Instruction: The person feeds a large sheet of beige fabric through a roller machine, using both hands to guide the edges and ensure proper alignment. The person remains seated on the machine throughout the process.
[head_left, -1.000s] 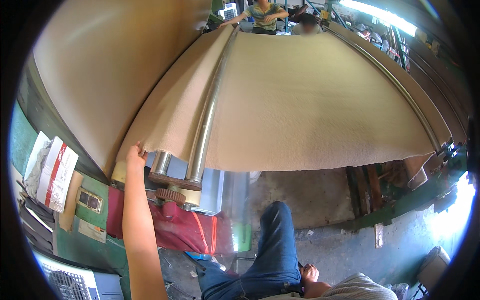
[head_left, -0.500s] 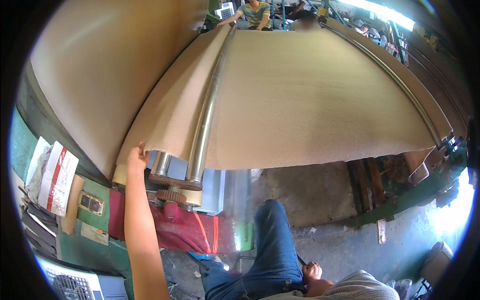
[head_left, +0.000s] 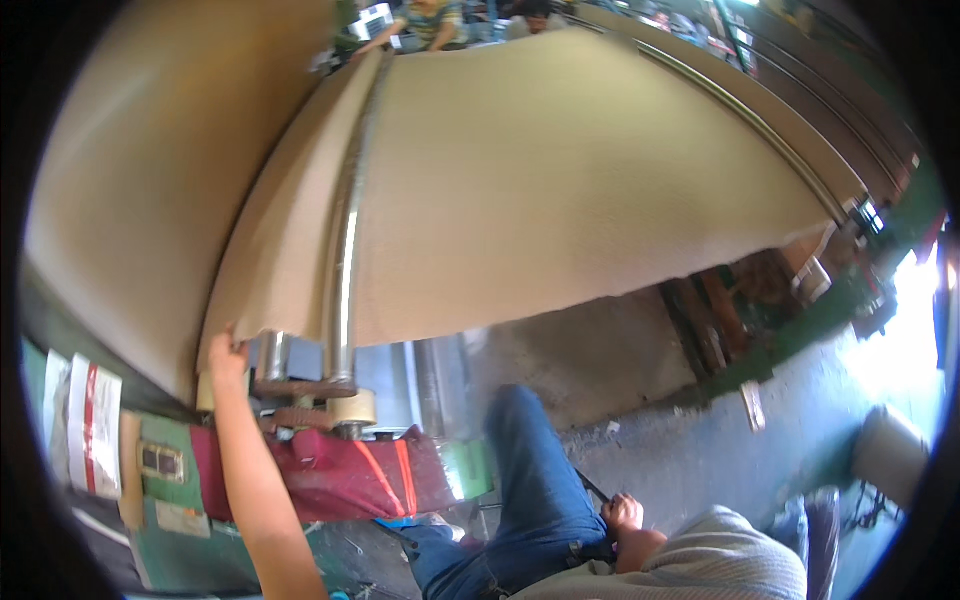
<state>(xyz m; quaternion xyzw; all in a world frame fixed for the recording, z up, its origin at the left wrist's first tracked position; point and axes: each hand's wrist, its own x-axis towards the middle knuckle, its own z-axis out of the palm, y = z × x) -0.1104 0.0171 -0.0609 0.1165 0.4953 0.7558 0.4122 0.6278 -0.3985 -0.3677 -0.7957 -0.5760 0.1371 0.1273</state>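
A wide tan sheet (head_left: 560,190) runs away from me over a long shiny metal roller (head_left: 343,250). My left hand (head_left: 228,352) reaches up to the sheet's near left corner, its fingers curled on the edge beside the roller's end. My right hand (head_left: 622,514) rests closed on my thigh in blue jeans (head_left: 535,470), holding nothing. At the sheet's far end, another person (head_left: 432,14) has a hand at the edge.
A second tan sheet (head_left: 150,170) hangs at the left. Below the roller sit a cream roll end (head_left: 352,408), a red cloth-covered part (head_left: 330,475) and a green machine frame (head_left: 170,480). A white-and-red bag (head_left: 92,435) lies far left. Wooden pallets (head_left: 715,320) stand on the concrete floor.
My left hand stays on the sheet's corner and my right hand stays on my thigh. Only the view has shifted a little.
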